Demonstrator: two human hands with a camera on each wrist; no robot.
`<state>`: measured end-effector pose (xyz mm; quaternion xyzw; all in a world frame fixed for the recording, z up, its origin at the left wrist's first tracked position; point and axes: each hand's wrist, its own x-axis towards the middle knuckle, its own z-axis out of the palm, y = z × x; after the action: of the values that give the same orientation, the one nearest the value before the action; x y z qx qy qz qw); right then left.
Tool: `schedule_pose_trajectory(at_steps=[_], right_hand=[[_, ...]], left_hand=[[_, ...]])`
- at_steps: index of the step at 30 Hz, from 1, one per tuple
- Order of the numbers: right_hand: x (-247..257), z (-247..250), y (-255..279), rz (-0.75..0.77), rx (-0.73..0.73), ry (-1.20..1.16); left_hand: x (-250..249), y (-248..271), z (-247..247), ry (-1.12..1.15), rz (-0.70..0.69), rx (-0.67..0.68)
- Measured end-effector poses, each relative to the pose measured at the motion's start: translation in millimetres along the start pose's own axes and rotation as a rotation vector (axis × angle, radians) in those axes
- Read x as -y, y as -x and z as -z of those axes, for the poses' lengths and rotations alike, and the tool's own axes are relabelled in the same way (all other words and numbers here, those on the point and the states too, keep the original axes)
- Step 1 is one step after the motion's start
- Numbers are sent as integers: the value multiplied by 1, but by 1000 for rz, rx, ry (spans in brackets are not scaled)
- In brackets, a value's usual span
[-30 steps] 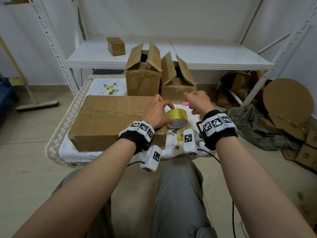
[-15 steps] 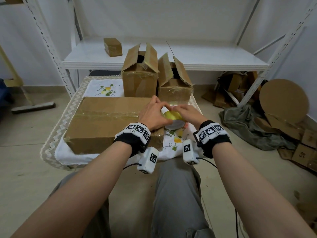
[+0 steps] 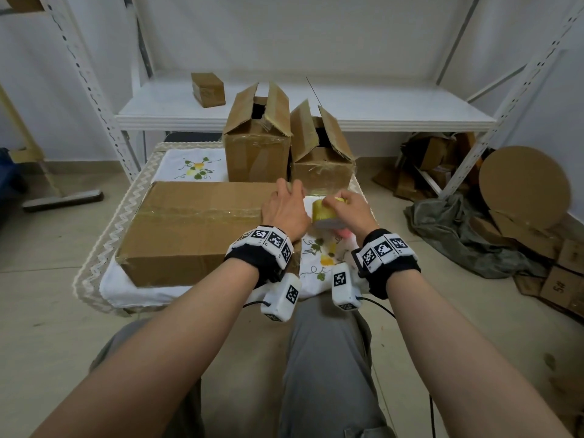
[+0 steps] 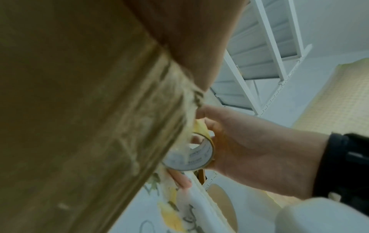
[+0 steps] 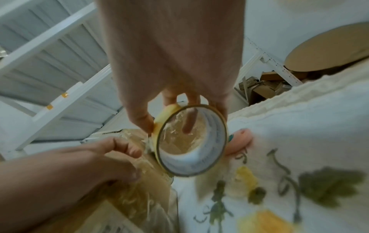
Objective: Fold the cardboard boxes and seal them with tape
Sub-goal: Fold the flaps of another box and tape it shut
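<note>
Right hand (image 3: 347, 207) now grips the tape roll (image 5: 191, 140); left hand (image 3: 286, 208), released, rests open on the big box (image 3: 196, 229).

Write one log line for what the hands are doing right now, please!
right hand: grips tape roll | left hand: rests on big taped box, right end | open boxes: two, behind, unsealed

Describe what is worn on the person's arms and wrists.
Both forearms are bare, no sleeves. Each wrist carries a black band ringed with white blocks bearing black-and-white square markers, and a white camera box, also marked, hangs beneath. A thin black cable trails from each box.
</note>
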<state>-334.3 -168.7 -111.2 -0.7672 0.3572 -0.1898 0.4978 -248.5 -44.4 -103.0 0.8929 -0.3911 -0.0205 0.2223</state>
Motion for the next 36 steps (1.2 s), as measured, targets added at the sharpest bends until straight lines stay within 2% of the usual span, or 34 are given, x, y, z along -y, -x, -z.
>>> schedule_pose_trajectory(at_steps=[2,5,9,12,13,14,16,18,20,22,25,28,31,36], right_hand=[[-2,1,0,12,-61,-103],[-9,-2,-7,45,-80,13],[-2,-8,-6,1,68,189],[16,-6,1,143,-102,172],[22,-7,4,172,-113,113],[29,-9,9,165,-55,40],[40,-15,20,84,124,-44],[44,-22,23,-6,190,-103],[45,-25,22,-66,170,-152],[47,-29,21,-104,164,-164],[52,-34,22,-114,137,-118],[59,-39,23,-90,78,49],[64,-40,24,-71,43,129],[64,-53,22,16,-10,340]], left_hand=[[-3,-1,1,-1,22,2],[-4,-2,1,14,35,8],[5,-5,5,126,32,57],[16,-3,17,431,-21,85],[22,0,24,560,-32,52],[30,2,31,630,-31,-18],[54,7,49,548,27,-202],[83,9,71,326,163,-315],[113,11,90,112,348,-251],[137,19,103,21,498,-148],[151,23,107,-6,557,-107],[165,17,102,-26,657,1],[184,11,95,-59,620,70],[177,25,112,-204,482,171]])
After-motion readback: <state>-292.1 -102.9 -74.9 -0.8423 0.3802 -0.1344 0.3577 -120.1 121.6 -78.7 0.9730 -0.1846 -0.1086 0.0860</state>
